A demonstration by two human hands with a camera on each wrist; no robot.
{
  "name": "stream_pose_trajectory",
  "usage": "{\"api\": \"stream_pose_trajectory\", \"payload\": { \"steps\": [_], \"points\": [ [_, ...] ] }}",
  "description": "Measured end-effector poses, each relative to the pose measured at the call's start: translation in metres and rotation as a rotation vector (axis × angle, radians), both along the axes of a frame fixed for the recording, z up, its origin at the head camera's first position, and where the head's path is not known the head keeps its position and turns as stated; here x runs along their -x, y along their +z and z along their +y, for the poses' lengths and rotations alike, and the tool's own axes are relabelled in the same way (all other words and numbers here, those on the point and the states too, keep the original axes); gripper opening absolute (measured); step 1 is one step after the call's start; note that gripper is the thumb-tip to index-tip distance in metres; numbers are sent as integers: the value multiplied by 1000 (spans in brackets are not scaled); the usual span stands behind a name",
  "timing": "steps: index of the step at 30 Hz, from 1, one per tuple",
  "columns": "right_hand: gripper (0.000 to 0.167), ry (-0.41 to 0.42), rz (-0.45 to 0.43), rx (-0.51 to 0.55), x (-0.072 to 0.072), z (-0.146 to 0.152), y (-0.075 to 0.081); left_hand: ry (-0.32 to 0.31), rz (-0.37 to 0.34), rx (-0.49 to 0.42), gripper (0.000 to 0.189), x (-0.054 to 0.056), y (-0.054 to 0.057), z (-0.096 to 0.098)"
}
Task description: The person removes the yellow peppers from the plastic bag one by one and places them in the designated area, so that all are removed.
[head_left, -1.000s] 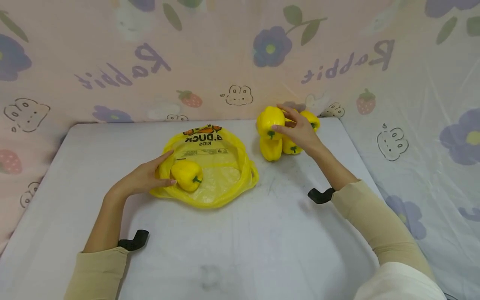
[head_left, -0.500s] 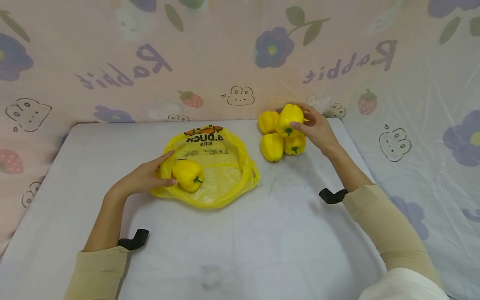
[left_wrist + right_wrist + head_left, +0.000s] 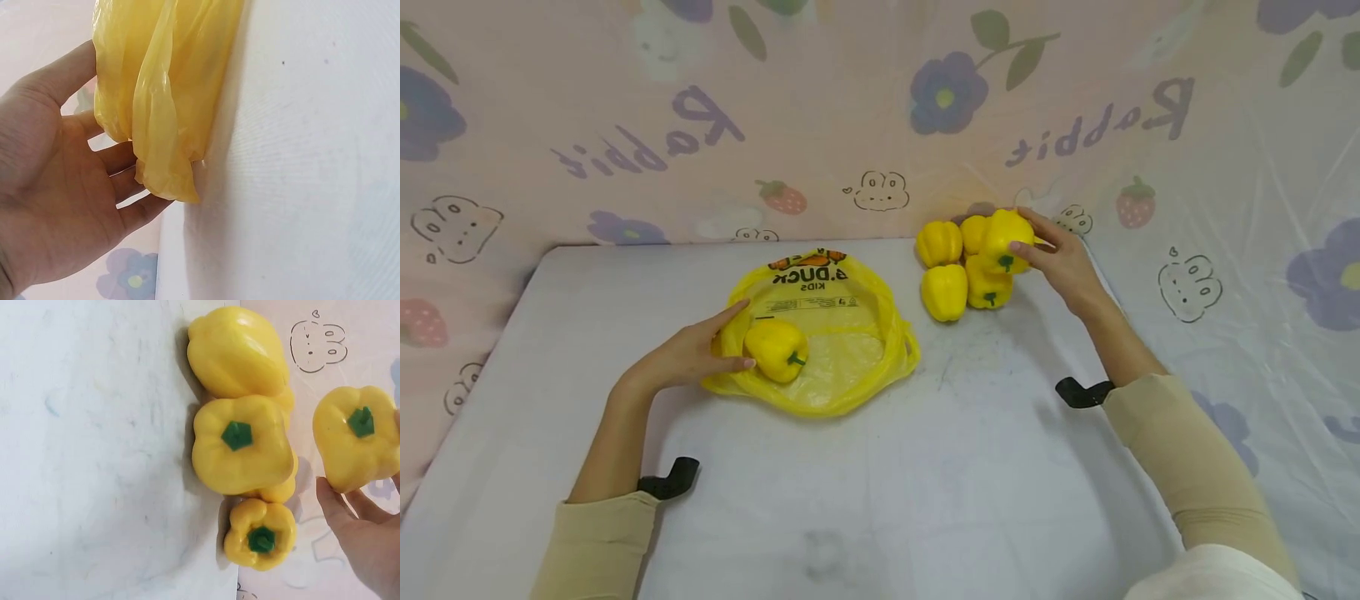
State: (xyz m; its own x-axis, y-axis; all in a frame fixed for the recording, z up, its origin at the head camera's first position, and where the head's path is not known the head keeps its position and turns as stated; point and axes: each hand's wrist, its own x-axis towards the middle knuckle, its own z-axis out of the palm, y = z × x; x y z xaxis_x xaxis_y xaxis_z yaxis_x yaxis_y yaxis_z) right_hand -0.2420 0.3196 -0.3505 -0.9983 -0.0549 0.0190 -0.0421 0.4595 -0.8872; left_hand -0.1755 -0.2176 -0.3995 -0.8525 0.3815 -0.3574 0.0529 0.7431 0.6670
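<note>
My right hand [image 3: 1063, 265] pinches a yellow bell pepper [image 3: 1007, 237] between thumb and fingers. In the right wrist view this held pepper [image 3: 350, 440] is apart from the others, with its green stem showing. Around it in the head view stand a front left pepper [image 3: 944, 293], a front right pepper [image 3: 989, 292] and a back left pepper [image 3: 939, 243]; others are partly hidden. On the left, my left hand [image 3: 681, 354] touches the side of a yellow plastic bag [image 3: 850, 383] with spread fingers. Inside the bag's round opening lies one yellow bell pepper [image 3: 775, 350].
A white-covered table [image 3: 865, 500] bears everything. Behind it hangs a printed cloth [image 3: 820, 108] with rabbits and flowers, and the peppers stand close to this cloth. A bag handle loop [image 3: 912, 343] sticks out to the right.
My right hand has carried its pepper rightward over the group, uncovering the peppers at the left of the group. My left hand, the bag and the pepper inside stay in place.
</note>
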Motion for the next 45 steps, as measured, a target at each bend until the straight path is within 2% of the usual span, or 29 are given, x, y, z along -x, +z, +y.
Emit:
{"api": "stream_pose_trajectory", "payload": {
  "steps": [5,17,28,36,45],
  "points": [
    [64,0,-11,44,0,15,-7,4,0,7,100,-1,1,1],
    [61,7,-13,67,0,44,-18,23,-3,10,99,-1,-3,0],
    [61,18,-40,9,-6,57,-23,21,-2,12,99,-3,-2,1],
    [64,19,-110,-90,-8,66,-34,24,-8,14,99,-3,-2,1],
    [66,12,-178,-50,-19,59,-23,10,-4,13,97,-2,-1,1]
  ]
}}
